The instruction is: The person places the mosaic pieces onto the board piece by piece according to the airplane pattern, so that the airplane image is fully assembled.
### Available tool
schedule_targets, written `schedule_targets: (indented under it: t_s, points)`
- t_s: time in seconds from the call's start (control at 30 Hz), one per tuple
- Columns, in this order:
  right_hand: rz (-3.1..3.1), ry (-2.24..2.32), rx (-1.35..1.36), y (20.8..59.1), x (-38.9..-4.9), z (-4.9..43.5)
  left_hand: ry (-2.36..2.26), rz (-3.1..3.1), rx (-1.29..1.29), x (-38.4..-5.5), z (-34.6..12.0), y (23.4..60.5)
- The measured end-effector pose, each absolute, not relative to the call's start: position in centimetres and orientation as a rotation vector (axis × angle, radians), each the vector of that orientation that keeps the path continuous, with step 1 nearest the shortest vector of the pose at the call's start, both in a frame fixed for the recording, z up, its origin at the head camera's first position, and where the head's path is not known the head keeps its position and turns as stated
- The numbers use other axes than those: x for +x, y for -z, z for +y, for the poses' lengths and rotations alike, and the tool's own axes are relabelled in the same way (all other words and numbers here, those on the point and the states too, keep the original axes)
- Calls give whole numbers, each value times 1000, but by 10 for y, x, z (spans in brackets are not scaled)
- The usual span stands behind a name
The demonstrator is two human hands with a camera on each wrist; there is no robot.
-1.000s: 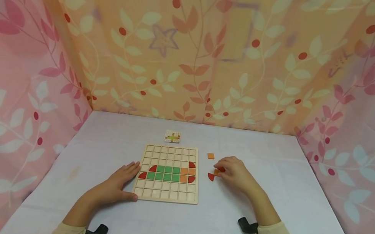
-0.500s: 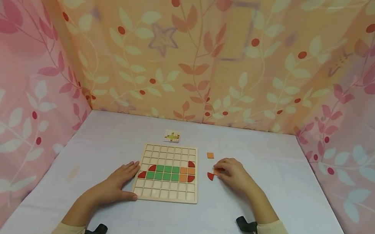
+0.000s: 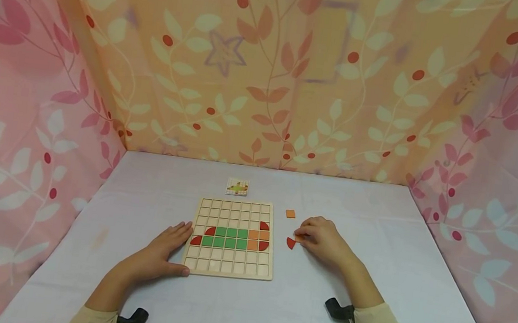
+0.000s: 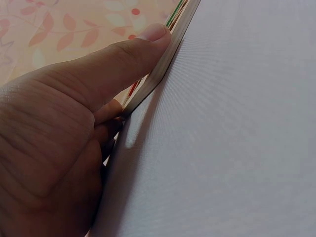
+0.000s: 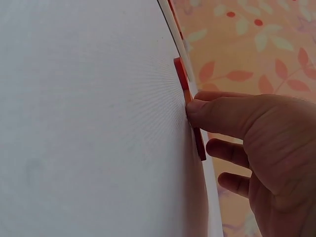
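A square wooden grid board (image 3: 227, 270) lies on the table, with green, orange and red tiles in its middle rows. My left hand (image 3: 159, 254) rests against the board's left side, fingers straight along the edge and thumb on the near left corner. In the left wrist view the thumb (image 4: 143, 42) lies over the board's rim (image 4: 173, 54). To the right of the board, my right hand (image 3: 324, 241) pinches an orange square tile (image 3: 299, 238) between thumb and forefinger, close to the tabletop. Beside it lies a red quarter-round tile (image 3: 290, 243). The right wrist view shows red pieces (image 5: 200, 145) by the thumb.
Another orange square tile (image 3: 290, 213) sits right of the board, just beyond the right hand. A small pattern card (image 3: 237, 187) lies behind the board. The white table (image 3: 241, 314) is bordered by flowered cloth walls (image 3: 268, 77) at the back and both sides.
Both hands stay nearly where they were. The whole head view has shifted very slightly.
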State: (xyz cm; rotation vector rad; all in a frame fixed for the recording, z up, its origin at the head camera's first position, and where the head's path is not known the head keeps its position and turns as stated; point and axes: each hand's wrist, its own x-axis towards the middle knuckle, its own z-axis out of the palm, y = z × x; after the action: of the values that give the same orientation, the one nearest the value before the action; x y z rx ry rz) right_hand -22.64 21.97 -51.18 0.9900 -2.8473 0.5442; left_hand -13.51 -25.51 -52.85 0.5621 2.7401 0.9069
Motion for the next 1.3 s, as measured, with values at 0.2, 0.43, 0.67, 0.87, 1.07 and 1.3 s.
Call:
schedule_targets:
  t_s: [0.2, 0.43, 0.67, 0.87, 1.07, 1.3]
  points:
    - [-2842, -501, 991, 505, -224, 218, -912, 2739, 567, -135, -255, 527]
    - [-2840, -519, 998, 503, -224, 218, -901, 2749, 580, -137, -255, 526]
    - [-2868, -486, 982, 505, -224, 216, -900, 2737, 559, -137, -255, 526]
    - [-2875, -478, 966, 504, -221, 215, -906, 2730, 556, -137, -255, 528]
    - [-2871, -507, 974, 503, -220, 214, -909, 2726, 568, -137, -255, 528]
    - [-2896, -530, 971, 506, -221, 214, -908, 2727, 558, -136, -254, 528]
